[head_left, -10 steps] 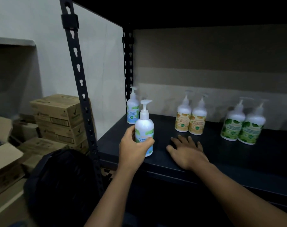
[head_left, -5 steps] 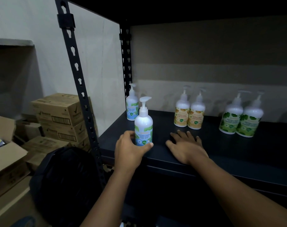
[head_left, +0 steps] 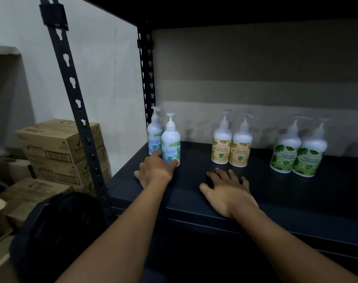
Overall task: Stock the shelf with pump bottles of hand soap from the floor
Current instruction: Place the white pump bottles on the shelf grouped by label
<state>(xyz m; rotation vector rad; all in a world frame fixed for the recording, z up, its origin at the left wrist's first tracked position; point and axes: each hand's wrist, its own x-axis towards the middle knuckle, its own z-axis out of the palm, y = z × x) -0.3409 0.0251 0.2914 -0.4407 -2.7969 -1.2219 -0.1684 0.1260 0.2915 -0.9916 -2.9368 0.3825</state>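
While your left hand (head_left: pixel 155 170) curls round the base of a blue bottle (head_left: pixel 171 139), it stands upright at the shelf's (head_left: pixel 276 193) left end, touching a second blue bottle (head_left: pixel 153 133) behind it. Your right hand (head_left: pixel 229 190) lies flat and open on the shelf, holding nothing, near two orange bottles (head_left: pixel 222 146); two green bottles (head_left: pixel 287 150) stand farther right.

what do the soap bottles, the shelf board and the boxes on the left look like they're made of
The soap bottles look like white plastic, smooth with a soft sheen, with moulded pump tops and printed labels. The shelf board is dark and matte; painted metal or coated board, hard to tell. The boxes are dull brown cardboard, with folded edges and printed barcodes.
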